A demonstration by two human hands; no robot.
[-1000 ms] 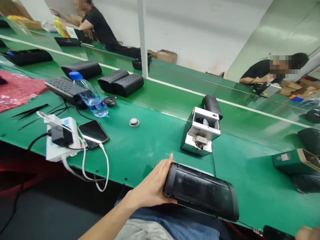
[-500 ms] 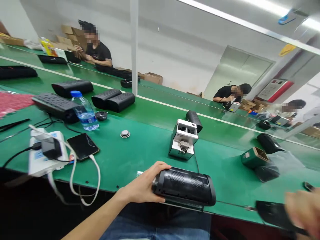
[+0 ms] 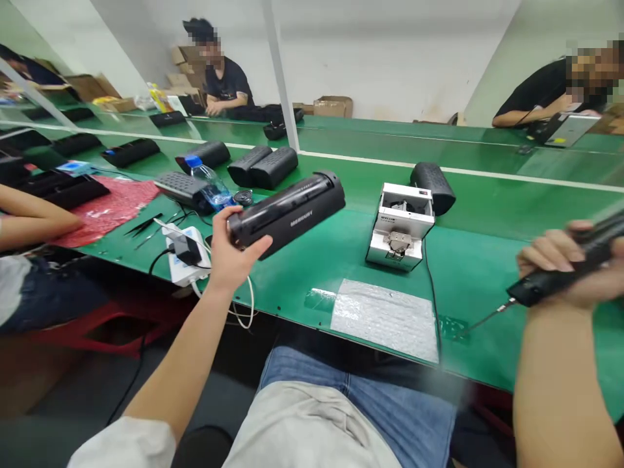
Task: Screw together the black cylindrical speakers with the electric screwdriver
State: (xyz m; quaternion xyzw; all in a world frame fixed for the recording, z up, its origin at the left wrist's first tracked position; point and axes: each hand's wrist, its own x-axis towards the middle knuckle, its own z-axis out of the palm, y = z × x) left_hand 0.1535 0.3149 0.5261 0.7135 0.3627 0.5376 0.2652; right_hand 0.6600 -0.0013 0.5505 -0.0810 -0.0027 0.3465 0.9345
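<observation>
My left hand [image 3: 237, 250] grips the near end of a black cylindrical speaker [image 3: 292, 218], lifted off the bench and tilted up toward its far end. Pale lettering runs along the speaker's side. At the right, my right hand [image 3: 570, 260] is wrapped round a black electric screwdriver [image 3: 541, 283]. Its long thin bit slants down to the left, the tip low over the green mat. Between the two hands stands a white screw feeder [image 3: 402, 227]. In front of it lies a white foam sheet [image 3: 385, 318], held by clear tape at its sides.
A water bottle [image 3: 212, 185], a power strip [image 3: 188, 263] with cables, and several black speaker housings [image 3: 275, 166] stand at left. Another housing [image 3: 433, 185] is behind the feeder. A neighbour's arm [image 3: 39, 214] rests by red bubble wrap [image 3: 114, 205]. Co-workers sit across the bench.
My left hand has raised the speaker and swung it left, off the foam sheet, turning its lettered side into view. The screwdriver has come up in my right hand. The camera view has shifted left.
</observation>
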